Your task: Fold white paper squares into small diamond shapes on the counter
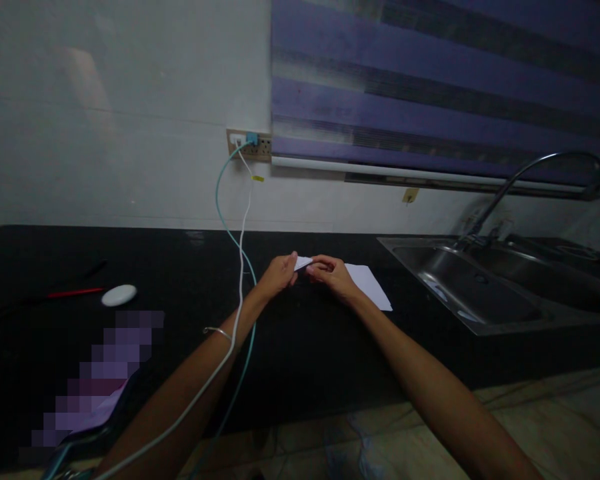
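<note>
Over the black countertop (300,360), a small white piece of paper (303,263), seemingly folded, is held between both hands. My left hand (280,273) pinches its left end, thumb on top. At its right end, the fingers of my right hand (331,274) are closed on the edge. Just right of and behind my right hand lies a flat white sheet of paper (369,285), partly hidden by the hand and wrist. A thin metal bangle (217,330) circles my left wrist.
A white cable (239,293) and a teal cable (220,220) run from the wall socket (250,145) across my left forearm. A red pen (75,292) and white oval object (119,295) lie left. A steel sink (480,283) with a faucet (510,180) is right.
</note>
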Tool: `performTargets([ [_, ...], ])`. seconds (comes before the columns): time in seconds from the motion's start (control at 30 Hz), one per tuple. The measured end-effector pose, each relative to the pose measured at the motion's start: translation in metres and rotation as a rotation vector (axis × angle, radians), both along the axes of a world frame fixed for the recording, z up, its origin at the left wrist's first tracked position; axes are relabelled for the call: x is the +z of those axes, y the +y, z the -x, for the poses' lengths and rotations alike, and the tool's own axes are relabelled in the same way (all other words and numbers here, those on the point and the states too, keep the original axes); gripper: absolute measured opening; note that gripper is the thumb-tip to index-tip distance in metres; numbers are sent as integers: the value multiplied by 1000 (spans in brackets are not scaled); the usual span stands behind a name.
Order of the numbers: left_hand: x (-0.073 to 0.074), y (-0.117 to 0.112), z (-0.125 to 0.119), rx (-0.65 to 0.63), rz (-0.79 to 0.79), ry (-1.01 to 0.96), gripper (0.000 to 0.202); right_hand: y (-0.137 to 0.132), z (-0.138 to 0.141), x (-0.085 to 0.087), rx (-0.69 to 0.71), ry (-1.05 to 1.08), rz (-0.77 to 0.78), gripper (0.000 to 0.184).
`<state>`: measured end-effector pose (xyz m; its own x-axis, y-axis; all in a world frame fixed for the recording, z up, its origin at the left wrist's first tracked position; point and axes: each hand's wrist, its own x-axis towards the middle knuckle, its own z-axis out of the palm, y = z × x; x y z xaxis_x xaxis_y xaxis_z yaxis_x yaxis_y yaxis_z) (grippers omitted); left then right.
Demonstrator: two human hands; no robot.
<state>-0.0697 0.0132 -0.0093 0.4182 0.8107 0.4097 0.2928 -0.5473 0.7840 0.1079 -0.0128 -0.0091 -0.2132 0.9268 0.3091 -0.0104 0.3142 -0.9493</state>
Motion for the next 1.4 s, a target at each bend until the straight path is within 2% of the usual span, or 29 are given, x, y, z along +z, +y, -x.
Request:
performTargets([
  [0.1,-1,1,-2,11,24,5,66,-2,2,0,36,-101,-29,26],
  [0.3,-7,0,-8,-74,155,33,61,-3,4,1,6,-206,-107,29],
  [0.43,-7,1,-8,76,-33,29,40,-2,0,2,-40,-289,-160,32],
  [0.5,-6,1,-6,95,-142,48,36,-2,-1,2,-55,-314,-172,33],
  [0.57,-5,1,-4,15,-163,91,34,-2,-2,2,-52,-313,-173,33],
  [0.67,-4,-1,-2,-119,-54,120,41,-1,-3,2,-29,-308,-175,34],
  [0.77,-4,-1,-1,-190,40,66,43,-1,-4,2,2,-312,-160,36],
  [0.97,0,0,2,-307,104,36,38,-2,-5,4,44,-335,-156,33],
  [1.17,2,-4,3,-251,125,63,36,-5,-6,2,31,-439,-265,25],
  [1.3,6,-11,0,-158,50,106,31,-7,-6,1,-107,-605,-380,22],
  [1.4,7,-13,-2,-35,-38,165,27,-8,-4,2,-231,-667,-436,24],
])
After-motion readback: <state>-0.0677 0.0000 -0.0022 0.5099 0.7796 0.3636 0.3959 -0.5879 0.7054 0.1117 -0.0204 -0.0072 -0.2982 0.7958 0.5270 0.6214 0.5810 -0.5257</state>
